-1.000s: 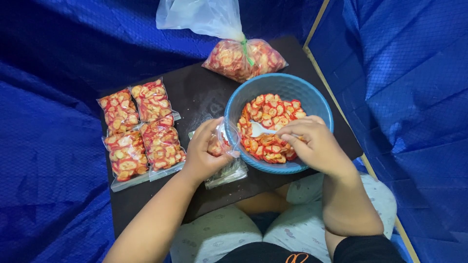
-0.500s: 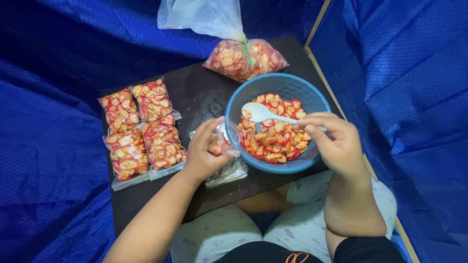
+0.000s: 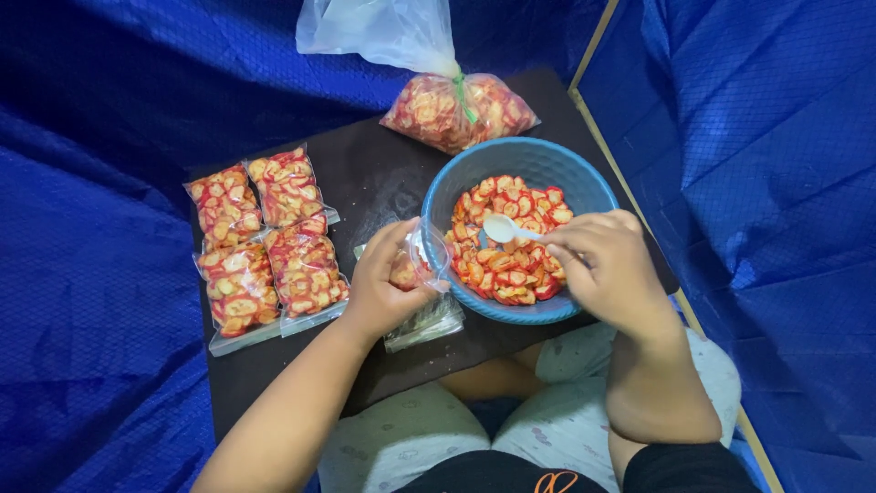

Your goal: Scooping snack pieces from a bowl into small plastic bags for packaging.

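Sitting cross-legged behind a low dark board (image 3: 383, 196), the person had patterned light trousers (image 3: 566, 429) nearest the camera. Just beyond the knees, the left hand (image 3: 388, 278) was closed around the mouth of a small clear bag (image 3: 415, 265), keeping it open beside the bowl, with a few red-and-yellow chips already inside. Under that hand lay a flat stack of empty clear bags (image 3: 427, 321). The right hand (image 3: 602, 265) was clenched on the handle of a white spoon (image 3: 502, 228), whose scoop rested over the chips (image 3: 511, 269) in the blue bowl (image 3: 456, 183). The bowl stood on the board's right side, touching the bag's rim. To the left, four filled bags (image 3: 269, 242) lay in two pairs, sealed and flat. Farther back, a large knotted plastic bag (image 3: 456, 110) of the same chips rested at the board's far edge. Blue tarp (image 3: 109, 183) surrounded everything.
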